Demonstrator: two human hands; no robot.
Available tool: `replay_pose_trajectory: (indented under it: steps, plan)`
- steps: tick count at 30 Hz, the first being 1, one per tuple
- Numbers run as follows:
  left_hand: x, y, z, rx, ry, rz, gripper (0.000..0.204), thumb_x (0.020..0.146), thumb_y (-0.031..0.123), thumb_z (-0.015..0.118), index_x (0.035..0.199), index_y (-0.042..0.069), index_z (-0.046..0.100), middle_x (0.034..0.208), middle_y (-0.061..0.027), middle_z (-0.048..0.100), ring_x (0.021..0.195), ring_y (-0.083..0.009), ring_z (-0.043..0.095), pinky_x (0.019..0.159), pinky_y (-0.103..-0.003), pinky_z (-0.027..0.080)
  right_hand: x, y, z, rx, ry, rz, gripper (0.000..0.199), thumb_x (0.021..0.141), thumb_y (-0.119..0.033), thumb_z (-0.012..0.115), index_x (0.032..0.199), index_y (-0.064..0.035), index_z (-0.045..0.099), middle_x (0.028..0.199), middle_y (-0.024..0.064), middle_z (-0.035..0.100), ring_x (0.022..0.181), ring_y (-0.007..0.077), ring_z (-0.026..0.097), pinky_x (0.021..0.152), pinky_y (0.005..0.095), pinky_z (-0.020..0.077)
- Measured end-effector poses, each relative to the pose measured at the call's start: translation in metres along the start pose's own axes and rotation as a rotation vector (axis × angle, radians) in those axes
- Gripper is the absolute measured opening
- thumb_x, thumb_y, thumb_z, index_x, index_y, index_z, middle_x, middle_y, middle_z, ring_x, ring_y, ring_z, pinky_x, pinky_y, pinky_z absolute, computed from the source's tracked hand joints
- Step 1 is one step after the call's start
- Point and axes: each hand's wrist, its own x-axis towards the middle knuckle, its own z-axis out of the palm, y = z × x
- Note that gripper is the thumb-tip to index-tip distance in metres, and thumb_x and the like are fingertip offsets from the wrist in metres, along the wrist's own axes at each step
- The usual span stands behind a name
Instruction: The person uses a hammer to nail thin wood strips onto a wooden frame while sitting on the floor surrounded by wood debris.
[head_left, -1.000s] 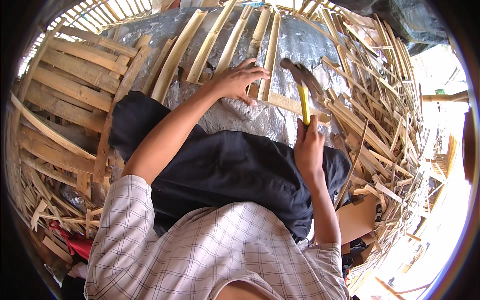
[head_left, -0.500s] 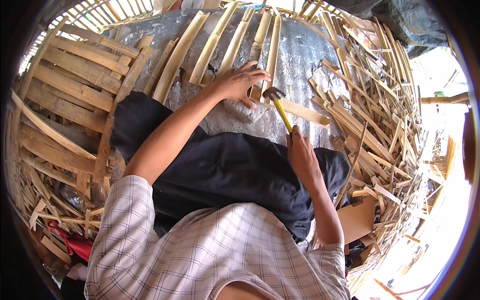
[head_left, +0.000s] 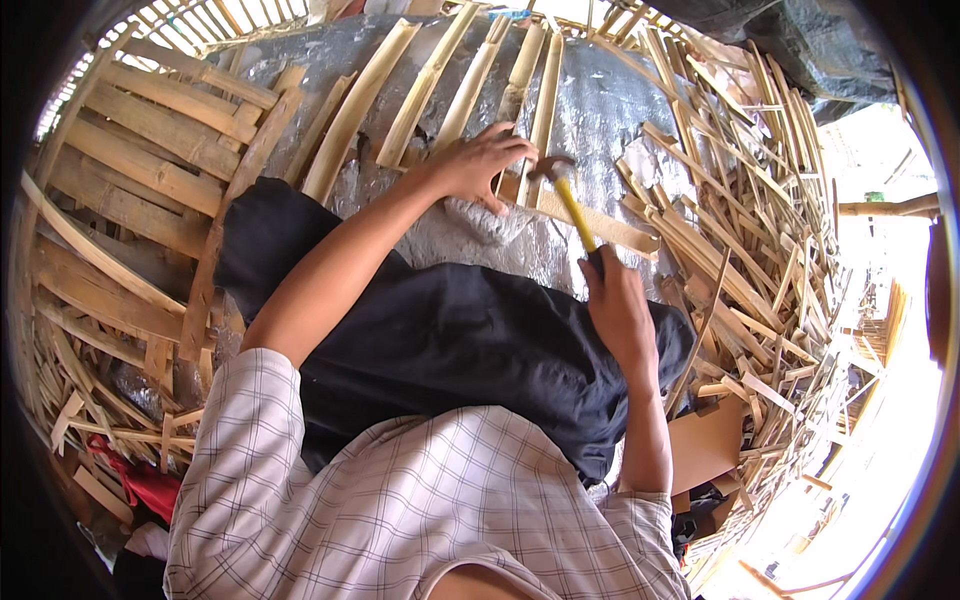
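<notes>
Head view of bamboo work on a silver foil-faced sheet [head_left: 620,110]. The left hand [head_left: 475,165] lies flat, fingers spread, pressing on a split bamboo strip [head_left: 545,110] and touching its lower end. The right hand [head_left: 615,300] is closed around the yellow handle of a hammer [head_left: 570,205], whose dark head sits just beside the left fingertips, at the strip's lower end (any nail there is too small to make out). More split bamboo strips lie in parallel above, and loose offcuts [head_left: 740,250] are heaped to the right. Risk, as judged: with the head so near the fingers, a slightly off-line blow could strike them; an unsteady strip could also skid or split.
</notes>
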Motion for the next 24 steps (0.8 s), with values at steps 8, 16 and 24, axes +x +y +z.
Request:
replay_pose_trajectory:
  steps: [8, 16, 24]
  plan:
    - [-0.001, -0.001, 0.000, 0.001, 0.034, 0.034, 0.094, 0.063, 0.044, 0.091, 0.140, 0.021, 0.044, 0.151, 0.0025, 0.045, 0.147, -0.0347, 0.030, 0.117, -0.052, 0.040, -0.012, 0.021, 0.064, -0.011, 0.272, -0.157, 0.026, 0.103, -0.016, 0.056, 0.112, 0.0081, 0.051, 0.072, 0.0300, 0.060, 0.072, 0.0529, 0.058, 0.064, 0.0549, 0.0438]
    - [0.000, 0.009, -0.013, -0.073, 0.070, 0.110, 0.080, 0.067, 0.029, 0.090, 0.136, 0.012, 0.055, 0.145, -0.0072, 0.052, 0.143, -0.0335, 0.037, 0.119, -0.047, 0.038, 0.029, 0.030, 0.036, 0.548, 0.270, 0.035, 0.030, 0.102, -0.021, 0.061, 0.086, 0.0037, 0.054, 0.061, 0.0105, 0.050, 0.053, 0.0172, 0.047, 0.053, 0.0370, 0.0375]
    - [-0.004, 0.009, -0.016, 0.022, 0.088, 0.209, 0.055, 0.079, 0.013, 0.081, 0.132, 0.009, 0.065, 0.137, -0.0101, 0.063, 0.130, -0.0298, 0.056, 0.110, -0.040, 0.048, 0.024, 0.052, 0.046, 1.527, 0.187, 0.182, 0.028, 0.107, -0.024, 0.056, 0.086, -0.0141, 0.040, 0.062, -0.0076, 0.031, 0.044, 0.0014, 0.025, 0.037, 0.0218, 0.0174]
